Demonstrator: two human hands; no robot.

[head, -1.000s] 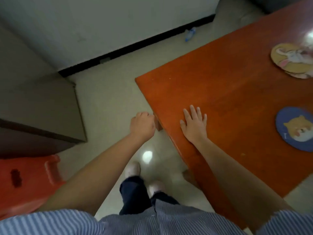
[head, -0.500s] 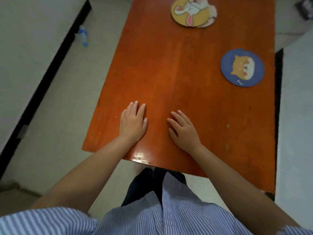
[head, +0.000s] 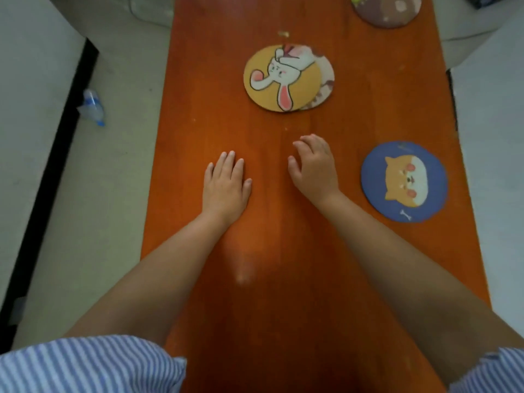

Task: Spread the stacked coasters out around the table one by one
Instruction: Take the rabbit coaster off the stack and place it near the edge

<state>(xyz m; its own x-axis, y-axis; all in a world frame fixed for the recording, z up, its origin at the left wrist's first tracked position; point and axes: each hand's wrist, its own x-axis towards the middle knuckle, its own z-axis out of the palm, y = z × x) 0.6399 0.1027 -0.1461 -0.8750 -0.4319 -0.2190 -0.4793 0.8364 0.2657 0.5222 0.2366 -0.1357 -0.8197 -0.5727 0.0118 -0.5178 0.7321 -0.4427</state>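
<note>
A small stack of round coasters lies at the middle of the orange wooden table (head: 368, 114). Its top one is a yellow rabbit coaster (head: 280, 78), and another coaster (head: 326, 80) peeks out from under its right side. A blue dog coaster (head: 404, 181) lies alone near the right edge. A brown coaster (head: 387, 9) sits at the far end, partly cut off. My left hand (head: 225, 188) rests flat on the table, fingers apart. My right hand (head: 313, 168) hovers just below the stack, fingers curled loosely, holding nothing.
The table is narrow, with pale floor on both sides. A crumpled plastic bottle (head: 92, 107) lies on the floor at the left, next to a dark skirting strip. My striped sleeves fill the bottom of the view.
The view has swung round to look along the table. My left hand came up from the table's corner onto the top. My right hand has lifted and moved toward the stack.
</note>
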